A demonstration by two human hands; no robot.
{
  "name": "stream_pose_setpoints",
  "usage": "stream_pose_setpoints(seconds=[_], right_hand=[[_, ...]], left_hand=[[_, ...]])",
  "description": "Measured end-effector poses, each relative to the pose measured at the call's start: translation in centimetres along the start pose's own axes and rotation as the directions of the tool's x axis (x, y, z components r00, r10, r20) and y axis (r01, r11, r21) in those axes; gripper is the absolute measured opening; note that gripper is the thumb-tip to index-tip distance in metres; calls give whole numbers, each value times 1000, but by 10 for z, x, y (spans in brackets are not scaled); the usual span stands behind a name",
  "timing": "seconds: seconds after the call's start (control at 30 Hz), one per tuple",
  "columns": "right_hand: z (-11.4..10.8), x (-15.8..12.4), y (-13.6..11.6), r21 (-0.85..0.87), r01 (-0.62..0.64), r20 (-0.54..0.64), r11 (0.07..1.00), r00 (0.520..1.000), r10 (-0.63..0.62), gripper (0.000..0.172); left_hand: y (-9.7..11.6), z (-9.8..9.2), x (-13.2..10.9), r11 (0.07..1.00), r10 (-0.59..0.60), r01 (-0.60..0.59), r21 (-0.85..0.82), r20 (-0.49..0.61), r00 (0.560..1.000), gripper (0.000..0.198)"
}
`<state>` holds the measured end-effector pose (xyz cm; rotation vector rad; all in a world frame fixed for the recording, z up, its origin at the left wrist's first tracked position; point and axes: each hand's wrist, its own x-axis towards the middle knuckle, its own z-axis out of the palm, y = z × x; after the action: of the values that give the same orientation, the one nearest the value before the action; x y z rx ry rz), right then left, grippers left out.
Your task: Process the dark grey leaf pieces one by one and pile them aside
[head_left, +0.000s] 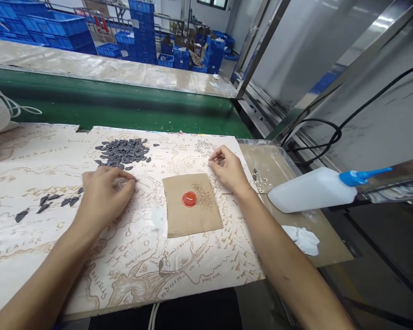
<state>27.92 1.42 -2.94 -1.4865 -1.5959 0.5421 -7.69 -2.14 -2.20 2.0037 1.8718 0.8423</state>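
Observation:
My left hand is closed at the near side of a heap of small dark leaf-shaped pieces, its thumb and forefinger tips drawn together. What they hold, if anything, cannot be made out. Thumb and fingertips of my right hand are pinched beside a scatter of tiny pale bits; anything between them is too small to name. Between the hands lies a square of brown cardboard. On it sit a glossy red blob and a patch of tiny brown grains.
Several dark pieces lie left of my left hand on the map-printed sheet. At right, a white squeeze bottle with a blue nozzle lies near a crumpled white cloth. A green conveyor belt runs behind.

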Motion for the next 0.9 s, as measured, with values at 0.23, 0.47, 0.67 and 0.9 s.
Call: stream_pose_setpoints(seconds=[0.23,0.47,0.67,0.9], right_hand=[[14,-1,-6,-66,27,51,997,998,-24,21],[16,0,-7,-118,33,58,993,998,-26,25],[10,1,-6,-151,38,60,988,998,-29,23],[6,1,-4,-173,61,89,983,995,-47,26]], left_hand=[[-49,-24,-23,979,-47,70,191,-121,992,25],[-48,-32,-11,948,-39,70,311,-104,994,42],[-2,-1,11,962,51,-31,272,-68,996,43],[-15,10,24,969,79,-72,238,-23,997,31]])
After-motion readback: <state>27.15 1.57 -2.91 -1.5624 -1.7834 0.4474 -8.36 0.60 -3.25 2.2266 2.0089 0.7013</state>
